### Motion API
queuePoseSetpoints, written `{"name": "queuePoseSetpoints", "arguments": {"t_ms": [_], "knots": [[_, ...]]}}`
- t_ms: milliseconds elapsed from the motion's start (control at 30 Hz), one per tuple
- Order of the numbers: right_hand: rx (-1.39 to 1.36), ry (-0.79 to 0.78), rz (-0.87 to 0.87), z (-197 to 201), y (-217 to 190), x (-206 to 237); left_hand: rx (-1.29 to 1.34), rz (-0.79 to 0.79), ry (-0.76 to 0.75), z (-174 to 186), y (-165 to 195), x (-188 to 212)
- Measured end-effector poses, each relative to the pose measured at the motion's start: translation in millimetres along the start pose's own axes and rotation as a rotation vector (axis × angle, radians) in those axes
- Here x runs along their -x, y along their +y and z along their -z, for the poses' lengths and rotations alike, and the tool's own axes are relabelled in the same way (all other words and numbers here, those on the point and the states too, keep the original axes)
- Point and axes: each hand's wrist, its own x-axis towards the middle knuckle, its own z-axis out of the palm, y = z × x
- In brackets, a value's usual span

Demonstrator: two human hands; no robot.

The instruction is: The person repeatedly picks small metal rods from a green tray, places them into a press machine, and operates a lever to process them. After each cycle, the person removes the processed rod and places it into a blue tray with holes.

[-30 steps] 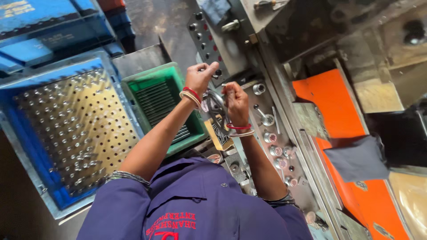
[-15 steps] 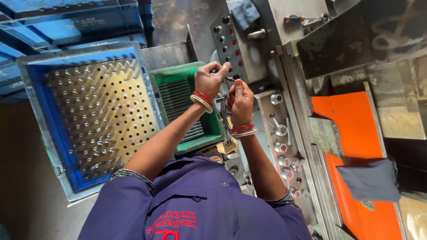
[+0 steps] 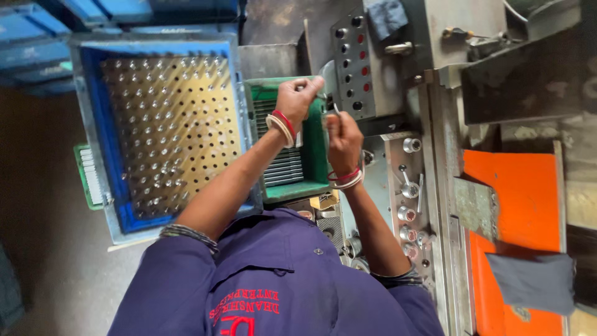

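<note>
Your right hand (image 3: 342,140) and your left hand (image 3: 297,99) are raised together, fingers pinched on a thin metal pin (image 3: 334,107) between them, just above the green tray (image 3: 317,155), with the blue crate (image 3: 118,205) of pegs left and the grey control panel (image 3: 354,62) beyond

Dim, uneven light; slight blur.
</note>
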Motion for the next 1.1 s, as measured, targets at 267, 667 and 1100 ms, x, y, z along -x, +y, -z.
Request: {"name": "queuePoseSetpoints", "arguments": {"t_ms": [267, 667, 1100], "knots": [[-0.398, -0.32, -0.35, -34.2, -7.0, -15.7, 0.482, -0.065, 0.471, 94.9, 37.5, -15.6], [0.415, -0.681, 0.408, -133.7, -11.8, -46.8, 0.196, -0.02, 0.654, 236.1, 66.1, 81.2], [0.373, -0.52, 0.255, -136.1, -27.4, -29.5, -1.127, 0.088, 0.294, 231.3, 86.6, 71.6]]}}
